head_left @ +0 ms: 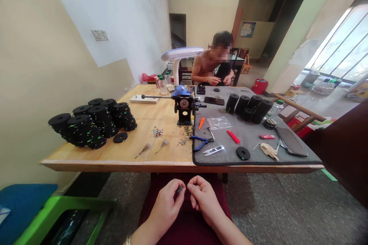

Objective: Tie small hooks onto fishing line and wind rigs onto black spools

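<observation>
My left hand [166, 203] and my right hand [202, 195] meet over my lap, below the front edge of the wooden table [120, 157]. Both pinch a tiny dark item [180, 189] between fingertips; it is too small to name. On the table ahead stands a blue and black hand-crank winder [183, 105]. A pile of black spools [92, 122] with green marks lies at the left. A single black spool [243, 153] rests on the grey mat [253, 138] near the front.
On the mat lie blue pliers [202, 141], thread snips [214, 150], red tools, phones [290, 141] and more black spools [248, 106]. A person sits at the table's far end beside a white lamp [181, 54]. A green stool [57, 210] stands at the lower left.
</observation>
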Action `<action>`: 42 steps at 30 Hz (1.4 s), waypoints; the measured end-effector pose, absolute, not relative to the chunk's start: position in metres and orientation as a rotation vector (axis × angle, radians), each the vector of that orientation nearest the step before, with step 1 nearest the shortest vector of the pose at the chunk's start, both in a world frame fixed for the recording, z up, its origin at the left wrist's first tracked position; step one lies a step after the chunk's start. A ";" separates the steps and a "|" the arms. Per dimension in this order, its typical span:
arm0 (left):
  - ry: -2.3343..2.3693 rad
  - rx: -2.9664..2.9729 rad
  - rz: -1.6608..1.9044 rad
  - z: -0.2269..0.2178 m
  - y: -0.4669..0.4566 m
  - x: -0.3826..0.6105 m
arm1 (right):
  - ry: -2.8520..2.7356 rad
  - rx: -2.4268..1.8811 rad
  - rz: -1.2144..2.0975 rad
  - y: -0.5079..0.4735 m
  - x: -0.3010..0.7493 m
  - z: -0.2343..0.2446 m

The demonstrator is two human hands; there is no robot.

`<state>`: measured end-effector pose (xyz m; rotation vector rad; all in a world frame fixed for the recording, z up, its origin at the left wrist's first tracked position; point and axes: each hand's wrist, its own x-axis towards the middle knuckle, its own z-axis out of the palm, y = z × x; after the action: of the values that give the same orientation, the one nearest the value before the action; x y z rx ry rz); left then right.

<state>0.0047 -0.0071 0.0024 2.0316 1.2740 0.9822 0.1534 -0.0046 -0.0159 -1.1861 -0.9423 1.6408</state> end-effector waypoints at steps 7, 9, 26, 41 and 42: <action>1.290 1.932 0.976 0.007 -0.008 0.006 | -0.858 -1.146 1.601 -0.005 0.155 -0.016; 1.312 1.876 0.976 0.007 -0.007 0.007 | -0.853 -1.133 1.604 -0.005 0.155 -0.015; 1.234 1.442 0.985 0.011 0.000 0.006 | -1.058 -1.196 1.676 -0.004 0.156 -0.015; 1.297 1.207 1.125 0.007 0.011 -0.001 | -1.023 -1.237 1.571 -0.004 0.156 -0.015; 1.301 1.185 1.159 0.005 0.013 -0.005 | -0.994 -1.239 1.574 -0.004 0.156 -0.014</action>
<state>-0.0046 0.0126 0.0053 1.1850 1.3012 1.1591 0.1565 -0.0037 -0.0144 -1.2386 -0.9938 1.5737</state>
